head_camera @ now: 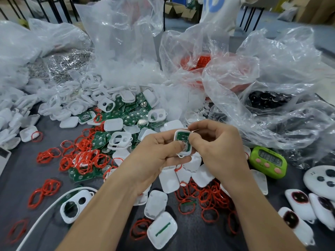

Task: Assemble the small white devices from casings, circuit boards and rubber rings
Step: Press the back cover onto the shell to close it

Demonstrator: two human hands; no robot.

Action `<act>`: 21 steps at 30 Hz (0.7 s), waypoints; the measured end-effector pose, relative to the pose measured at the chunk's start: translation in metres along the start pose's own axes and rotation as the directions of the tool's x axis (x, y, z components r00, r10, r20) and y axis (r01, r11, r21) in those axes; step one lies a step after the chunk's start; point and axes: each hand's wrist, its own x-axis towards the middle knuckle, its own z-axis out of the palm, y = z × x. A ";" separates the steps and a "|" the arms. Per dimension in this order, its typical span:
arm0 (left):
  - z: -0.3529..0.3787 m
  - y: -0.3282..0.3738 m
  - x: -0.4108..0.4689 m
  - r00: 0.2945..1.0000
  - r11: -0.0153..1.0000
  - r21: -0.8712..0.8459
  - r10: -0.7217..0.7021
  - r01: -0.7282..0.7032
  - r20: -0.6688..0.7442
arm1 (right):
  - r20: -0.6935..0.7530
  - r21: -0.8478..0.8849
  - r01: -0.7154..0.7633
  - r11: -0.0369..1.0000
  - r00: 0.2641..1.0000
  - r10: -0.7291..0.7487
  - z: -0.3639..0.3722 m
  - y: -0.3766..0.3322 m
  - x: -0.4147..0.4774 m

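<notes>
Both hands meet at the middle of the table over one small white casing (178, 153) with a green circuit board (183, 137) lying in it. My left hand (155, 156) grips the casing from the left, thumb pressed near the round metal contact. My right hand (213, 144) pinches the board's right edge with thumb and forefinger. Loose red rubber rings (85, 156), green boards (130, 115) and white casing halves (169, 180) lie scattered around and under the hands.
Crumpled clear plastic bags (272, 87) of parts stand along the back and right. A green digital timer (268, 163) sits right of my hands. Assembled white devices (299, 201) lie at the lower right. A white cable (45, 214) curves at the lower left.
</notes>
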 end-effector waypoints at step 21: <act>0.002 0.004 -0.001 1.000 1.000 -0.014 -0.007 0.007 -0.020 | 0.134 0.286 -0.165 0.944 0.982 0.131 -0.009 0.001 0.007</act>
